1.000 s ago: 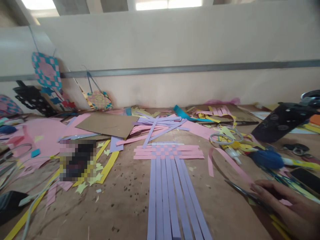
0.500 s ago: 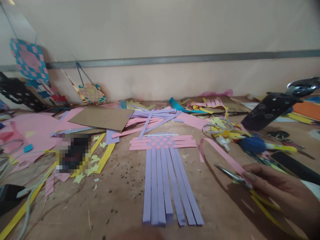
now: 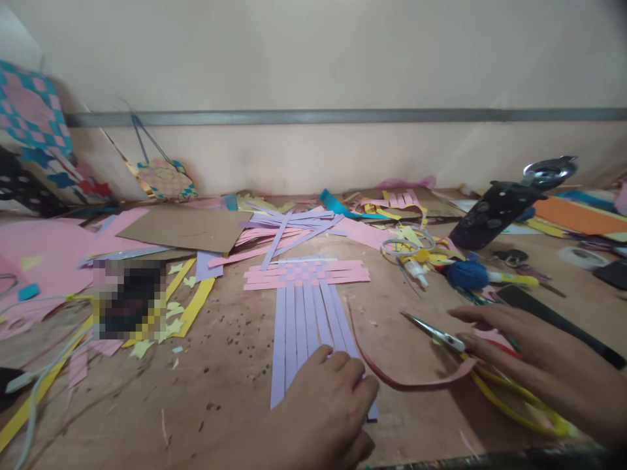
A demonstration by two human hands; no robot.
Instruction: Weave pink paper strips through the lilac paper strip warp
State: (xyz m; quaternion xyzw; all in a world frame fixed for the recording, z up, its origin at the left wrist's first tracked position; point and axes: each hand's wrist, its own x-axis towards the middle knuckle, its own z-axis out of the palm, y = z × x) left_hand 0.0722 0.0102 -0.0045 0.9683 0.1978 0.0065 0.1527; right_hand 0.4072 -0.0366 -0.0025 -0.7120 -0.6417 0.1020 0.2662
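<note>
head view, purple strips point(image 3: 300, 320), partly hidden by left hand point(image 3: 330, 398)

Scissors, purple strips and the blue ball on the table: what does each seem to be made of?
Scissors: the blades look like polished metal, with a silvery shine; the yellow handles look smooth, probably plastic.
Purple strips: matt paper or thin card, judging by flat, straight-edged, shineless faces.
Blue ball: perhaps yarn, with a soft, dull surface, though blur leaves that open.

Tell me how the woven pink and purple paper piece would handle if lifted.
The purple strips would probably droop, being long and narrow beyond the weave. The pink strips might slide out, since no fastening shows. It's likely light, being paper strips.
</note>
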